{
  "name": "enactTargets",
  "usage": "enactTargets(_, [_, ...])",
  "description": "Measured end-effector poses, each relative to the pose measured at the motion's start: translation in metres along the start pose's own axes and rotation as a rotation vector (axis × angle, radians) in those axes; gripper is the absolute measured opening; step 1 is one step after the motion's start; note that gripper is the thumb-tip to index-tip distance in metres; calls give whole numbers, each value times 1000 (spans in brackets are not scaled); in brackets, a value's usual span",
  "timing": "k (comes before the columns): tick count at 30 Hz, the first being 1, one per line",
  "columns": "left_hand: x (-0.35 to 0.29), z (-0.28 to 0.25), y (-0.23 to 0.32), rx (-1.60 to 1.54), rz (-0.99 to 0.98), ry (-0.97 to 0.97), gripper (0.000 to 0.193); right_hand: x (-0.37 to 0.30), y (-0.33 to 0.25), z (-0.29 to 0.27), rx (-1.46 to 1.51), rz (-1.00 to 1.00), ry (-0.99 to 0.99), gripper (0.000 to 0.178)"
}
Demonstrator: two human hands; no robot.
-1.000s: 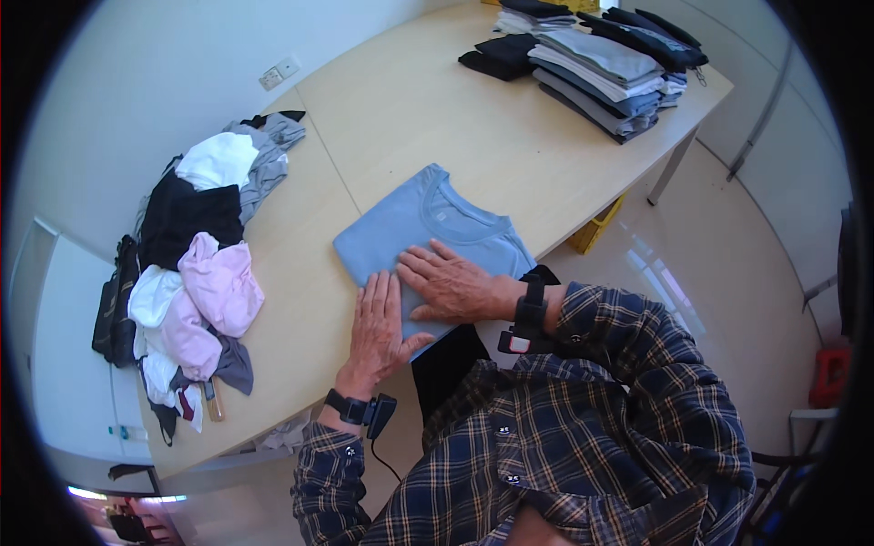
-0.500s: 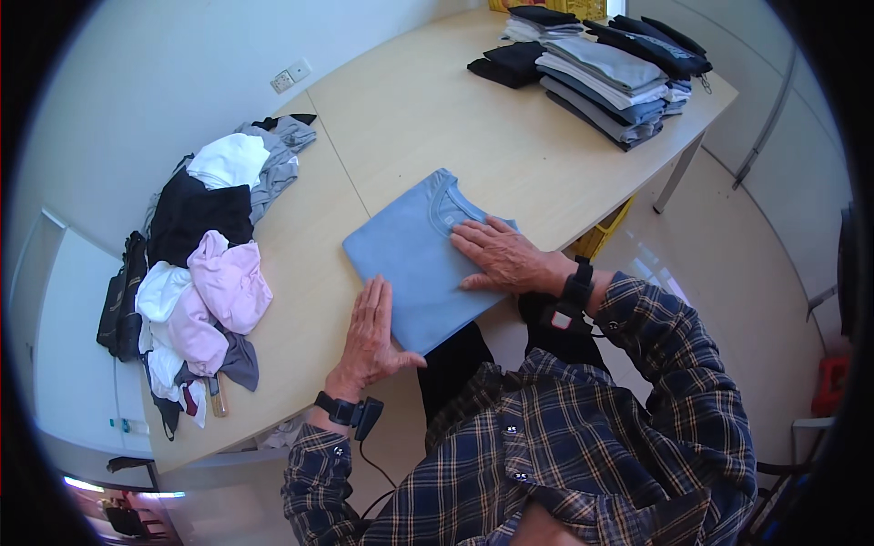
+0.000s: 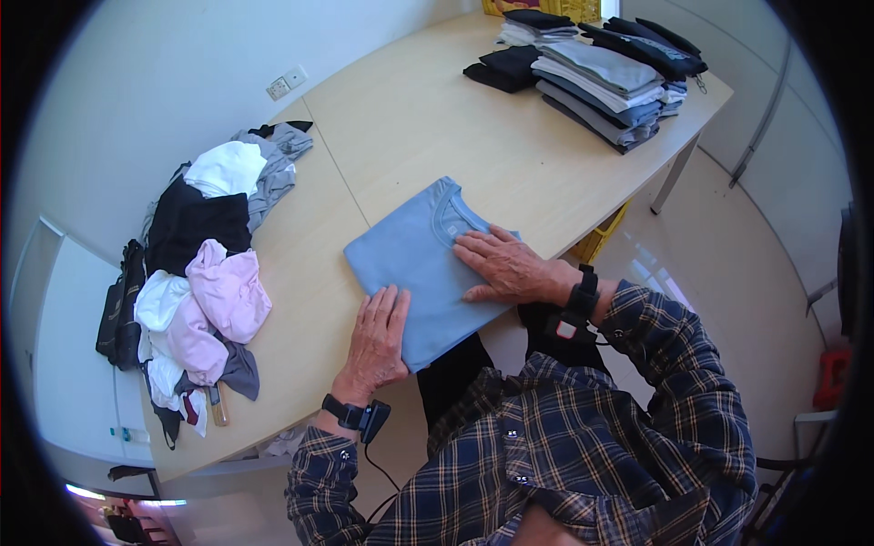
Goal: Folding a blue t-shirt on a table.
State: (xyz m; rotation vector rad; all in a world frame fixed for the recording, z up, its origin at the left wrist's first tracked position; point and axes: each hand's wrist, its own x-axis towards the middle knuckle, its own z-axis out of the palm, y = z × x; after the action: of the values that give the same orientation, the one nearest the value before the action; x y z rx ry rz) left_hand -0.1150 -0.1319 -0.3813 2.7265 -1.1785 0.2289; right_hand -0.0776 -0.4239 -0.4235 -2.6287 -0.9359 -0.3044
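A light blue T-shirt (image 3: 414,246) lies folded into a neat rectangle at the table's near edge, its round collar toward the far right. My left hand (image 3: 375,337) rests along the shirt's lower left edge, fingers stretched out; its thumb is mostly hidden. Flat on the shirt's right part, just below the collar, lies my right hand (image 3: 510,264) with its fingers extended and its thumb apart. Neither hand grasps anything. Part of the shirt is covered by the right hand.
On the pale wooden table (image 3: 410,127), a loose heap of clothes including a pink garment (image 3: 232,287) and a black garment (image 3: 196,223) lies left. A stack of folded clothes (image 3: 601,86) stands far right. A black bag (image 3: 118,305) sits beyond the heap; a yellow crate (image 3: 601,232) is under the table.
My left hand has shifted slightly right against the shirt's edge, and its thumb has drawn in. My right hand stays flat on the shirt. The whole view has shifted a little.
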Motion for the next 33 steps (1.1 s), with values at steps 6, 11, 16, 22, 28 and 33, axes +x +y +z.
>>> enactTargets(6, [-17,17,7,202,55,137,58,-19,-12,-13,66,0,-86,81])
enactTargets(11, [-18,22,13,199,42,215,47,-48,7,-41,245,107,-16,83])
enactTargets(16, [-22,20,14,176,24,230,44,-87,27,-53,266,96,-39,84])
enactTargets(22, [-25,17,10,162,39,197,43,-96,19,-23,-89,154,33,74])
enactTargets(28, [-25,16,11,136,38,198,44,-67,8,0,-286,-3,236,67])
enactTargets(33, [-30,20,6,70,4,281,40,-58,14,0,-65,-119,215,55])
